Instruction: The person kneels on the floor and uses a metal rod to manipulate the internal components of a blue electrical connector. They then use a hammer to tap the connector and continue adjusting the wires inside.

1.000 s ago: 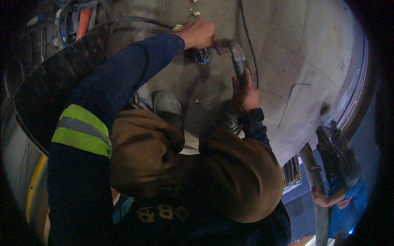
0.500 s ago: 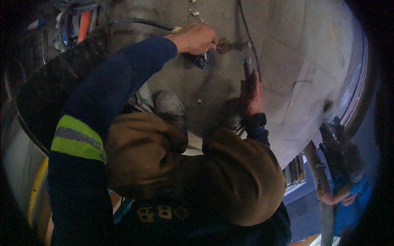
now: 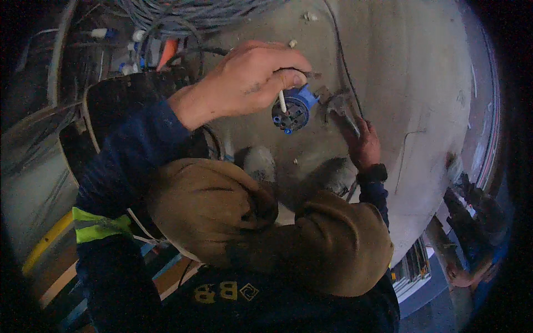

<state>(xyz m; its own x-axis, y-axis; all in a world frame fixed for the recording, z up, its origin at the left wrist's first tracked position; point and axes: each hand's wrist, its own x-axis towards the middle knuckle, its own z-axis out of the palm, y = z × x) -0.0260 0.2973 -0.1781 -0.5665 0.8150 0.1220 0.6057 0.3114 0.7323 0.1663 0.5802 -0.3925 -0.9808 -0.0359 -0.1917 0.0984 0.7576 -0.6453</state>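
Note:
My left hand is closed, thumb and fingers pinched around a round blue electrical connector with a black face. A short white wire or stick stands out of that face. A small dark piece shows at the fingertips, too unclear to name. To the right, my right hand is wrapped around a hand tool with a wide, dull metal head. The tool's head points up and left, toward the connector but apart from it. A thin black cable runs down to my right hand.
My brown-clad knees and shoes are below, on the dusty grey floor. Coiled grey cable lies at the far left, near an orange object. A black bin-like thing stands left. Another person's arm shows at lower right.
My left hand has risen closer with the blue connector, whose black face now shows plainly. My right hand and the tool have shifted slightly right and down in the picture. The view has also moved.

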